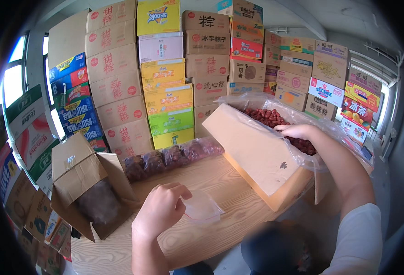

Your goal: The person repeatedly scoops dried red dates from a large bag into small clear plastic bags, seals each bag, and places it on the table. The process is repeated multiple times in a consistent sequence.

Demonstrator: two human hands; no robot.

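Far left, the small box [85, 183] lies open on its side on the table [211, 178], dark filled packs inside; leave it room. Your left hand [158, 208] pinches the empty clear bag [202, 207] flat against the wood; lift its mouth and spread it wide before anything arrives. Behind it lies a row of filled bags [172, 158]. Your right hand [298, 132] is in the tilted carton's [257, 153] red dates [275, 120], fingers curled among them; whether it has a handful yet, I cannot tell. Scoop modestly and avoid snagging the liner.
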